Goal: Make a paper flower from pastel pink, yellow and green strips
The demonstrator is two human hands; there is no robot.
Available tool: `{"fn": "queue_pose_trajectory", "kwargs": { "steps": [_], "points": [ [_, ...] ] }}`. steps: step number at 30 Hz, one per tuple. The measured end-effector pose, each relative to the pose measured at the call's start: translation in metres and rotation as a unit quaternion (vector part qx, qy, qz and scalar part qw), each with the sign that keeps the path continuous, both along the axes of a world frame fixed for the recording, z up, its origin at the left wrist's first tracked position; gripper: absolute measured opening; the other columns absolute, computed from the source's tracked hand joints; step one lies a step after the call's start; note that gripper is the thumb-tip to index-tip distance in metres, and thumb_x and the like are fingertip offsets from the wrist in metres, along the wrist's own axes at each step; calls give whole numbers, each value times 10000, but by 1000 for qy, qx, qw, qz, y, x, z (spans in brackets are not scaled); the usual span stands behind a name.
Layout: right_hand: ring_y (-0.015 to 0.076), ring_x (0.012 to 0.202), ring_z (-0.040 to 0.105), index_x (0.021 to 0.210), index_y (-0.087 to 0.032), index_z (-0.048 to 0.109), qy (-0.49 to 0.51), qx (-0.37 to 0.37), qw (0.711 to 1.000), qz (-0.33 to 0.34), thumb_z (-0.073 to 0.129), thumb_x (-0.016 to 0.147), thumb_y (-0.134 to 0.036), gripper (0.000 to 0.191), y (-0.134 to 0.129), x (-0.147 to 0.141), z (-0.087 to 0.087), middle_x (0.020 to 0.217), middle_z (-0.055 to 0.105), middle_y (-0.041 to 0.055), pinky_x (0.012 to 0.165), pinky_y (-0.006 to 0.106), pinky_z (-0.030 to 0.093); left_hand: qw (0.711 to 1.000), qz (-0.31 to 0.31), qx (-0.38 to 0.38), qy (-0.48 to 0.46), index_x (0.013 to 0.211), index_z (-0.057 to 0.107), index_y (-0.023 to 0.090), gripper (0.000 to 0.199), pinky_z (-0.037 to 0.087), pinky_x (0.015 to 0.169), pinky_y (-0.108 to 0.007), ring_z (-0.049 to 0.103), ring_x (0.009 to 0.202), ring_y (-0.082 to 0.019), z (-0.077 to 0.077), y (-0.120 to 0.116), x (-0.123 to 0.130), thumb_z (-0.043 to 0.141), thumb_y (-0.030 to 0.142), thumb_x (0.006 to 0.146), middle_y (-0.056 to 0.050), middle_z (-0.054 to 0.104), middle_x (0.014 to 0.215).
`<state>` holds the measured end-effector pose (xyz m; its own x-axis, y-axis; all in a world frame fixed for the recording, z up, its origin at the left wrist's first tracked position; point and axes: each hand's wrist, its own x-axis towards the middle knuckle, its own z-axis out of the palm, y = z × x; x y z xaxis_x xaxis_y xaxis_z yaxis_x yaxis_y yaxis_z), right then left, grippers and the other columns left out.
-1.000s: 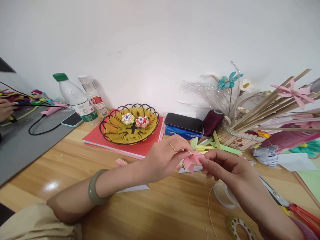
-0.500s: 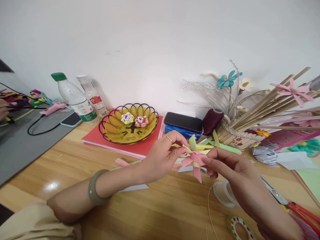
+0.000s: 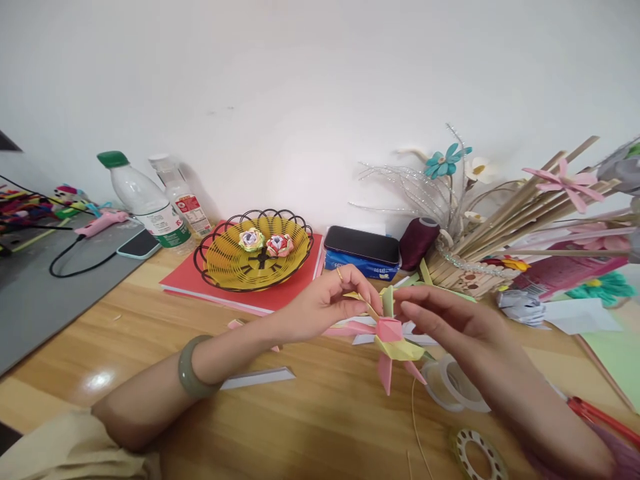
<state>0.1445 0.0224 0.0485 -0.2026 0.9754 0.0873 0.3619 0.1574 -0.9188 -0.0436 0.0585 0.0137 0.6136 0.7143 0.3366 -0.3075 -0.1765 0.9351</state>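
Observation:
A paper-strip flower (image 3: 389, 330) in pink, yellow and green hangs in front of me, its strips sticking out from a folded pink middle. My left hand (image 3: 340, 300), with a ring and a green bangle on the wrist, pinches one of its strips between thumb and fingertips. My right hand (image 3: 450, 327) hovers just right of the flower, thumb and forefinger apart beside the upright light green strip. Whether those fingertips touch the strip I cannot tell. More paper strips (image 3: 350, 329) lie on the table behind and below the hands.
A yellow woven basket (image 3: 225, 267) holding two paper flowers rests on red paper (image 3: 175, 283). Behind are bottles (image 3: 163, 217), a phone (image 3: 363, 245) on a blue packet, a dark thread cone (image 3: 419, 243) and a stick-filled holder (image 3: 465, 273). Clear spool (image 3: 455, 383), tape roll (image 3: 477, 453) and red-handled scissors (image 3: 600, 417) lie right.
The paper flower has turned and tipped, so its pink strips now point down. My right hand has let go of its pink strip and shifted up. The left hand keeps its pinch.

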Motion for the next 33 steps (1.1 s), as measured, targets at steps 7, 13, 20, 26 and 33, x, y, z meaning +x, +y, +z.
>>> {"fn": "queue_pose_trajectory", "kwargs": {
  "steps": [7,13,20,26,33],
  "points": [
    [144,649,594,787,-185,600,31,-50,998,14,631,699,-407,241,1,-3,-6,740,639,22,563,256,473,998,8,44,52,707,519,140,121,456,782,-288,561,813,-114,1,0,-1,502,173,822,-47,567,817],
    [168,697,622,821,-189,597,50,-52,997,36,646,692,-384,239,3,-5,-9,744,658,29,630,295,505,995,-6,56,84,636,553,133,200,474,772,-312,573,789,-130,4,-1,-1,499,196,818,-59,590,776],
    [151,708,622,840,-214,634,-67,144,987,9,591,771,-306,123,-4,-5,-11,810,667,22,627,276,505,984,107,-17,139,808,528,162,137,500,642,-271,600,708,-132,12,-14,3,610,236,727,-23,592,766],
    [160,737,633,989,-246,553,-194,319,927,-44,590,781,-206,215,-15,-8,-20,881,666,15,680,290,501,902,254,231,261,860,549,178,142,489,775,-319,594,818,-158,13,-31,10,602,218,734,-30,628,851],
    [172,786,639,1029,-277,508,-208,339,917,-25,533,811,-180,240,-25,-14,-16,919,660,12,719,294,509,843,300,388,222,834,536,165,80,482,741,-269,585,790,-137,8,-31,8,577,176,766,-25,636,792]
  ]
}}
